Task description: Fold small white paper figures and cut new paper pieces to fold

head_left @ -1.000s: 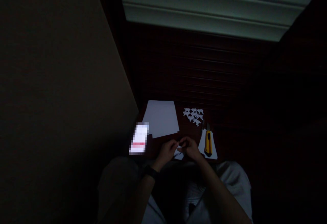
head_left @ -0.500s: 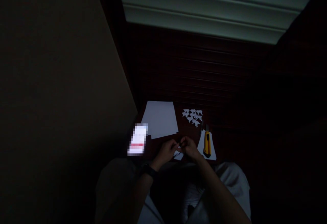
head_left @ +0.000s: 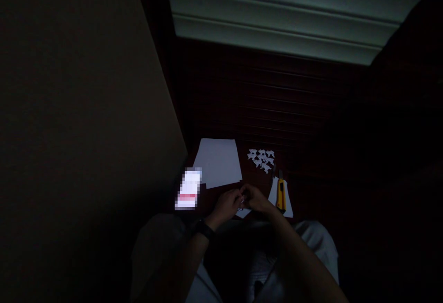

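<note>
My left hand (head_left: 229,204), with a dark band on its wrist, is closed in a pinch at the near edge of the table. My right hand (head_left: 254,197) meets it there, fingers bent and pinching too. Between the fingertips shows a small piece of white paper (head_left: 243,198), mostly hidden and dim. Just below the hands lies a white paper sheet (head_left: 243,213), partly covered by them. Close to my right hand, a yellow box cutter (head_left: 281,196) rests on a stack of cut white paper (head_left: 273,193).
A larger stack of white paper (head_left: 218,162) lies at the back left. A glowing, pixelated phone (head_left: 188,188) is at its near left corner. Several small folded paper shapes (head_left: 262,159) sit in a group at the back. A wall (head_left: 138,109) rises at the left.
My hands have drawn closer together, and the right hand has turned slightly over the small paper. The view has shifted a little; the other things have stayed in place.
</note>
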### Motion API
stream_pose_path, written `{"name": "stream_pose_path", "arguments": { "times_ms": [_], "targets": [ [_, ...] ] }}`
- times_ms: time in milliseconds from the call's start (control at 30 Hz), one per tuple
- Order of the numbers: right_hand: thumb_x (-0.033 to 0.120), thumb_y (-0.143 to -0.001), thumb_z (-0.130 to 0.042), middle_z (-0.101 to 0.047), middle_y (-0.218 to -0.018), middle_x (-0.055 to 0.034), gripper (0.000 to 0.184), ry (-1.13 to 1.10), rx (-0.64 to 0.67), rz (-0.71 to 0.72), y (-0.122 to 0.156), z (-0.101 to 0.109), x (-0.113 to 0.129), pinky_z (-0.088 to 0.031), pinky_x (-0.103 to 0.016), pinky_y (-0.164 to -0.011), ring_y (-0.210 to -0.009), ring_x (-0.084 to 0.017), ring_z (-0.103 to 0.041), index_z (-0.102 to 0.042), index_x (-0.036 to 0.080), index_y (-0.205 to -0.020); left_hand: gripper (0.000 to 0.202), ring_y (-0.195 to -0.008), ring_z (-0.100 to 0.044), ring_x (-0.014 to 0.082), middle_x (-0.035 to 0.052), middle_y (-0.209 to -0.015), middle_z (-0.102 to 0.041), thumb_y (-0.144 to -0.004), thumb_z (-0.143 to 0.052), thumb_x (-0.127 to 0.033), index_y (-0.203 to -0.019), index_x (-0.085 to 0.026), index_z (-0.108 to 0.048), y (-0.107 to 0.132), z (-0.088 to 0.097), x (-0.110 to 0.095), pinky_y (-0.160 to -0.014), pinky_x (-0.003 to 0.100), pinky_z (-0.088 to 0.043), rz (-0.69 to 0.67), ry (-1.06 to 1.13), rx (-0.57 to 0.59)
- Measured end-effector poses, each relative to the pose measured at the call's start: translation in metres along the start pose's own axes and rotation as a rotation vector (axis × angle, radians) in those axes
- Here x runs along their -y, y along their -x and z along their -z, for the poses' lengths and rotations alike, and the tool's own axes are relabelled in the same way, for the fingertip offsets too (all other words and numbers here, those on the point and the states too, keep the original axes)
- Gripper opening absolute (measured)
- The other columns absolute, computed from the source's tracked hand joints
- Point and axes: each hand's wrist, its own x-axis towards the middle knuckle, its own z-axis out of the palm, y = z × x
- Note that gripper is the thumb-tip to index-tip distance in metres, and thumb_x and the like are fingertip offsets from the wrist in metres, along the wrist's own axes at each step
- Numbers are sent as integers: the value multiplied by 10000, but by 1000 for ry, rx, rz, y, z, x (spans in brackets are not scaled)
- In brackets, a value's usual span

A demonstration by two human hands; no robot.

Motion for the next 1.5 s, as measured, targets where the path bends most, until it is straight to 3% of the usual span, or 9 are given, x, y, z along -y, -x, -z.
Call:
{"name": "stream_pose_path", "arguments": {
  "times_ms": [233,367,467,600,833,1067,1167,1333,1500],
  "targets": [
    [81,-468,-640,-574,-623,42,337,16,-123,-45,-4,-5,-7,-401,-203,-489,-540,-106,-519,-549,178,-777,175,-710,-552,151,34,-756,-605,-811,-456,-286,-737,-179,-573,-3,8,-4,-630,236,-368,35,-15,37],
    [114,-487,-635,-537,-532,59,323,-59,-232,-68,-5,-6,-8,-347,-190,-432,-448,-84,-460,-583,165,-802,227,-712,-581,151,34,-775,-632,-809,-462,-363,-855,-175,-581,-4,11,-2,-646,245,-411,96,276,15],
    [164,-521,-645,-521,-492,55,291,-148,-301,-65,-6,-7,-9,-312,-194,-407,-412,-79,-428,-612,152,-809,337,-691,-595,153,39,-783,-637,-716,-586,-390,-960,-160,-552,0,6,7,-611,246,-434,209,506,-49],
    [263,-483,-734,-587,-566,5,294,-259,-329,-90,-7,-6,-9,-356,-225,-455,-472,-110,-495,-626,137,-726,411,-587,-563,125,3,-659,-600,-600,-703,-348,-921,-139,-554,5,-5,22,-526,214,-408,253,621,-82],
    [426,-470,-752,-582,-550,0,351,-212,-322,-69,0,-4,-2,-348,-231,-496,-498,-110,-486,-622,133,-613,324,-526,-533,108,-8,-575,-575,-582,-704,-367,-749,-117,-584,3,-13,40,-491,206,-384,305,617,-122],
    [456,-519,-719,-530,-494,18,356,-190,-369,-57,-1,-7,-4,-306,-218,-469,-460,-83,-412,-574,132,-535,369,-612,-581,128,20,-685,-627,-537,-744,-307,-810,-122,-579,0,-3,26,-560,225,-429,290,745,-21],
    [466,-518,-714,-516,-480,23,361,-192,-420,-54,-3,-8,-8,-305,-219,-463,-451,-85,-407,-564,138,-530,368,-623,-591,140,19,-683,-628,-535,-745,-296,-807,-130,-560,-3,-5,19,-565,232,-441,318,756,-69],
    [459,-534,-709,-527,-512,22,342,-197,-394,-20,-1,-8,-9,-305,-215,-466,-463,-84,-416,-588,141,-569,336,-588,-589,145,1,-615,-602,-542,-731,-312,-774,-137,-561,-8,-11,17,-532,229,-436,363,711,-178],
    [435,-509,-730,-581,-577,4,341,-229,-362,7,3,-7,-3,-348,-225,-509,-513,-103,-476,-640,144,-662,363,-553,-567,128,-21,-586,-571,-527,-736,-298,-803,-141,-560,-8,-2,14,-507,213,-412,370,720,-161]
  ]
}}
